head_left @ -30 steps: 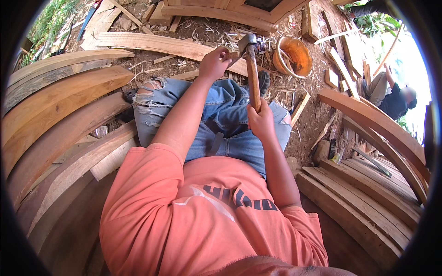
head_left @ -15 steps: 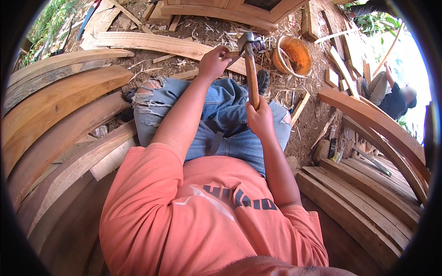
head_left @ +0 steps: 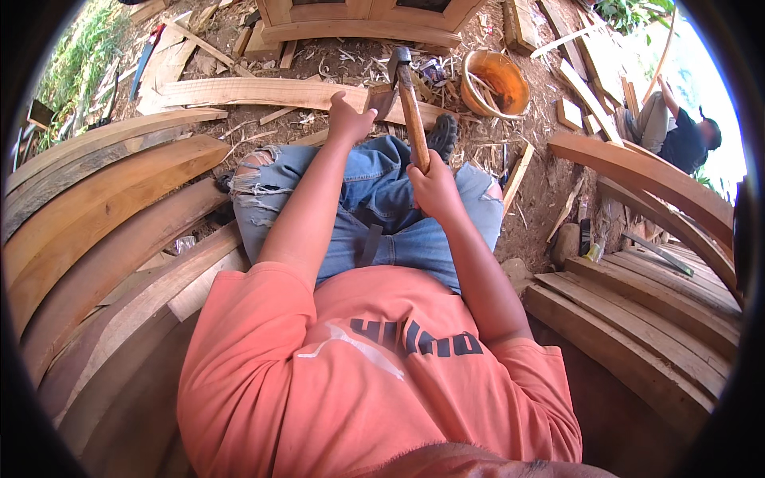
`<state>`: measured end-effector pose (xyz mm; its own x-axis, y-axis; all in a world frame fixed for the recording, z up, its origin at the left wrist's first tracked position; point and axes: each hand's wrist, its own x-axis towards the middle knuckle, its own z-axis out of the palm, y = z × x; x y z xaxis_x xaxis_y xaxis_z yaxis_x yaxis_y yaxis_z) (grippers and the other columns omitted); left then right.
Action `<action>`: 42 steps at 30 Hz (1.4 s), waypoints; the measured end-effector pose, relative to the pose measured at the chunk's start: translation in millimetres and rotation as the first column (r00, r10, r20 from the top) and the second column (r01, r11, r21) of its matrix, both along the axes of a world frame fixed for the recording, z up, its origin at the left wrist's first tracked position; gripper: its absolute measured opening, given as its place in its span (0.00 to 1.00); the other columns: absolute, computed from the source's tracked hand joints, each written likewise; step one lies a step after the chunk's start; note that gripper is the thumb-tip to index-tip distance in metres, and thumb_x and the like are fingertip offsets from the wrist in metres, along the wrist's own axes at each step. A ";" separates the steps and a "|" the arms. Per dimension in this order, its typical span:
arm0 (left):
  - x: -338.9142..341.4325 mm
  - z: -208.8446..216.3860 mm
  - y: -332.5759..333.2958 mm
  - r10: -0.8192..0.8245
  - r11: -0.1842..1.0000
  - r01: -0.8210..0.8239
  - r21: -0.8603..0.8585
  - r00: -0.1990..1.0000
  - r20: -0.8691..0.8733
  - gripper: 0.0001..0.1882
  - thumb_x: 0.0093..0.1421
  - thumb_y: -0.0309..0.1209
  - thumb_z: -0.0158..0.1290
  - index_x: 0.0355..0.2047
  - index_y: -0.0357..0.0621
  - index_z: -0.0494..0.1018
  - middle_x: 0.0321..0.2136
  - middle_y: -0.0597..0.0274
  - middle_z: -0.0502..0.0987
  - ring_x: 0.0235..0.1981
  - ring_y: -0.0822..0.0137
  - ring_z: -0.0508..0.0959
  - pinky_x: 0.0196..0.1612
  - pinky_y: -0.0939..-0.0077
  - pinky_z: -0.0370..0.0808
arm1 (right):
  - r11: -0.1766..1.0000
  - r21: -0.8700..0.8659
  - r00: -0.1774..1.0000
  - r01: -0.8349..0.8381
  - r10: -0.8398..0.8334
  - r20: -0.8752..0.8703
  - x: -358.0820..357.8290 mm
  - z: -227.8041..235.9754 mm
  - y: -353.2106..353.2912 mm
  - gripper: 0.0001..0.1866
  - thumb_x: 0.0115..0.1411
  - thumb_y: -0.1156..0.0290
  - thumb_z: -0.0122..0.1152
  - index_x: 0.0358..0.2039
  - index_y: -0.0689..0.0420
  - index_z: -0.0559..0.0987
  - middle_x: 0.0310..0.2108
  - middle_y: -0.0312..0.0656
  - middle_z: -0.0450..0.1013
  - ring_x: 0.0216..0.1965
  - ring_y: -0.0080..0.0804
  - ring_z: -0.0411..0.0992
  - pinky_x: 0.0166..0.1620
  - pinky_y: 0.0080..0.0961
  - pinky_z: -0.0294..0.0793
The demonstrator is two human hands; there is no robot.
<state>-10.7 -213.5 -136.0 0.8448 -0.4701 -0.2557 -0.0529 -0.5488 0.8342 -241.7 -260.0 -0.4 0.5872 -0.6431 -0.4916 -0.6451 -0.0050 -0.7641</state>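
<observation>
At the left of the frame, long, curved brown wooden boards (head_left: 119, 185) lie side by side. Above them, toward the upper left, is a slim blue tool with a red end (head_left: 144, 62). A long, pale, flat wooden plank (head_left: 239, 91) stretches across the ground from there toward the upper centre.

The left hand (head_left: 349, 121) is just above the centre, its thumb at the edge of a broad grey metal blade; whether the fingers grip it cannot be told. That blade belongs to an adze-like tool (head_left: 412, 111) with a brown wooden handle, standing head-up in the upper centre, before a panelled wooden piece (head_left: 358, 31) at the top edge. The right hand (head_left: 437, 190), right of centre, is wrapped around the handle's lower end, above the faded blue torn jeans (head_left: 410, 239).

Further right, an orange round bucket (head_left: 510, 70) sits tilted on the shaving-strewn ground. Stacked brown planks (head_left: 629, 336) fill the lower right, below a curved reddish-brown beam (head_left: 637, 185). Another person in dark clothing (head_left: 684, 142) is at the far right.
</observation>
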 end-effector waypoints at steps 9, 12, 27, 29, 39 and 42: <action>-83.0 57.5 28.8 -0.396 0.870 -0.053 -0.489 0.514 -0.761 0.35 0.77 0.61 0.46 0.61 0.39 0.72 0.50 0.51 0.83 0.49 0.61 0.83 0.54 0.67 0.80 | 0.990 -0.133 0.955 0.055 -0.013 0.295 -0.7 -26.2 20.0 0.25 0.67 0.67 0.64 0.58 0.68 0.70 0.45 0.59 0.81 0.47 0.50 0.83 0.51 0.40 0.81; -107.5 69.7 36.8 -0.379 0.848 -0.056 -0.527 0.631 -0.676 0.31 0.78 0.59 0.47 0.55 0.39 0.76 0.42 0.58 0.83 0.42 0.68 0.83 0.47 0.73 0.79 | 0.994 -0.089 0.976 0.055 -0.035 0.215 2.3 -24.0 23.7 0.28 0.67 0.67 0.67 0.61 0.69 0.69 0.53 0.60 0.79 0.56 0.51 0.79 0.60 0.38 0.76; -120.1 100.1 46.3 -0.259 0.870 -0.141 -0.473 0.686 -0.680 0.30 0.77 0.61 0.45 0.48 0.43 0.68 0.26 0.62 0.75 0.26 0.66 0.79 0.35 0.61 0.85 | 0.962 -0.212 0.924 0.171 -0.082 0.373 -94.0 21.3 -31.8 0.20 0.73 0.67 0.65 0.60 0.63 0.76 0.46 0.50 0.84 0.45 0.36 0.83 0.49 0.33 0.81; -126.5 112.3 45.1 -0.228 0.892 -0.131 -0.432 0.696 -0.681 0.30 0.76 0.62 0.45 0.46 0.45 0.68 0.23 0.65 0.71 0.22 0.70 0.75 0.30 0.65 0.83 | 0.881 -0.264 0.887 0.391 -0.285 0.363 -135.1 2.6 -63.5 0.22 0.72 0.63 0.66 0.60 0.63 0.77 0.44 0.50 0.84 0.44 0.38 0.84 0.47 0.36 0.82; -128.7 104.6 46.7 -0.217 0.901 -0.102 -0.422 0.737 -0.640 0.30 0.76 0.63 0.46 0.46 0.45 0.67 0.23 0.65 0.69 0.20 0.69 0.72 0.24 0.71 0.75 | 0.892 -0.341 0.686 0.297 -0.448 -0.573 -299.4 -182.1 -63.4 0.34 0.63 0.54 0.72 0.61 0.64 0.74 0.58 0.63 0.78 0.60 0.59 0.78 0.61 0.51 0.78; -127.8 106.7 47.8 -0.211 0.910 -0.103 -0.403 0.720 -0.661 0.30 0.75 0.63 0.47 0.46 0.46 0.68 0.23 0.65 0.68 0.20 0.69 0.70 0.25 0.71 0.71 | 0.868 -0.329 0.656 0.373 -0.497 -0.568 -304.9 -191.8 -45.7 0.35 0.63 0.53 0.71 0.61 0.64 0.74 0.58 0.63 0.78 0.60 0.60 0.78 0.61 0.51 0.78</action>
<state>-138.5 -165.6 -29.3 0.4808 -0.6976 -0.5313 0.5911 -0.1897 0.7840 -546.5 -305.7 -192.2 -0.1770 -0.8519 -0.4929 -0.9265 0.3131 -0.2086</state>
